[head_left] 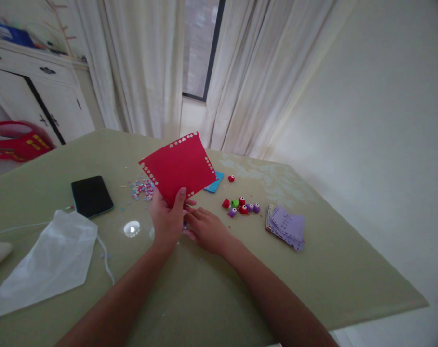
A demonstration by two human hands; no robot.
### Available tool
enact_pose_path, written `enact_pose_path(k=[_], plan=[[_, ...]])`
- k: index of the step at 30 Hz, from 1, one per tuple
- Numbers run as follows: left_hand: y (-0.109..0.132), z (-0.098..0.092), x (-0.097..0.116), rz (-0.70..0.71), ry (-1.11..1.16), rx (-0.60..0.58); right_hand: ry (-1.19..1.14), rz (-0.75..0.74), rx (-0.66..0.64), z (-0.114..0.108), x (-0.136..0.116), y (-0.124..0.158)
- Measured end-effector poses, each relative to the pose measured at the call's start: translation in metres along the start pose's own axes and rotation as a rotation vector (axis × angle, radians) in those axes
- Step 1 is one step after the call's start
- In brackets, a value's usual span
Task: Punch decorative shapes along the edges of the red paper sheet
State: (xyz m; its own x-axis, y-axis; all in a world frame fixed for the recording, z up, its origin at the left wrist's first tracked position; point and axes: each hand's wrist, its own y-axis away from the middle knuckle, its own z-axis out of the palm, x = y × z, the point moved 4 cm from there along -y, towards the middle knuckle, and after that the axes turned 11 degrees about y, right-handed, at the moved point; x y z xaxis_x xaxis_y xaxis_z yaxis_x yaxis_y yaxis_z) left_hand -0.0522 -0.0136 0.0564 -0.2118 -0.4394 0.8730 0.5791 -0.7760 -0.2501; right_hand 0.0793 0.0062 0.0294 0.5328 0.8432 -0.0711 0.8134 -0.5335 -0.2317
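My left hand (168, 219) is closed on a sheet of red paper (179, 166), thumb on its near face. The sheet is tilted up above the table, with small punched shapes along its edges. Just below the paper's lower corner, my right hand (207, 229) has its fingers bent in close to the left hand. A bit of a small purple thing (184, 225) shows at its fingertips, mostly hidden. Right of the hands lies a group of small craft punches with eye-like dots, among them a green one (235, 203) and a purple one (257, 208).
A stack of purple punched paper (289, 226) lies at the right. Blue paper (215, 183) and a lone red punch (231, 178) are farther back. Leftward are paper confetti (141, 188), a black phone-like device (92, 195) and a white drawstring pouch (56, 255).
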Motion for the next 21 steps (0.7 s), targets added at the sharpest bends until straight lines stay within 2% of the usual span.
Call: enact_pose_path(k=[2,4,8,10,12,14,21], plan=[[0.001,0.005,0.000,-0.007,0.051,0.007,-0.039,0.105,-0.035,-0.005,0.007,0.019],[0.003,0.010,-0.002,-0.049,0.081,-0.026,-0.169,0.228,-0.004,-0.007,0.016,0.033],[0.007,0.012,-0.012,-0.179,0.055,-0.095,-0.617,0.517,0.232,-0.003,0.042,0.046],[0.007,0.010,-0.019,-0.232,0.045,-0.092,-0.899,0.623,0.300,0.002,0.052,0.047],[0.007,0.008,-0.025,-0.269,0.038,-0.081,-1.153,0.662,0.333,0.005,0.057,0.046],[0.006,0.007,-0.029,-0.286,0.022,-0.075,-1.311,0.657,0.358,0.005,0.058,0.045],[0.014,0.013,-0.029,-0.345,-0.030,-0.184,-1.547,0.701,0.332,0.002,0.048,0.047]])
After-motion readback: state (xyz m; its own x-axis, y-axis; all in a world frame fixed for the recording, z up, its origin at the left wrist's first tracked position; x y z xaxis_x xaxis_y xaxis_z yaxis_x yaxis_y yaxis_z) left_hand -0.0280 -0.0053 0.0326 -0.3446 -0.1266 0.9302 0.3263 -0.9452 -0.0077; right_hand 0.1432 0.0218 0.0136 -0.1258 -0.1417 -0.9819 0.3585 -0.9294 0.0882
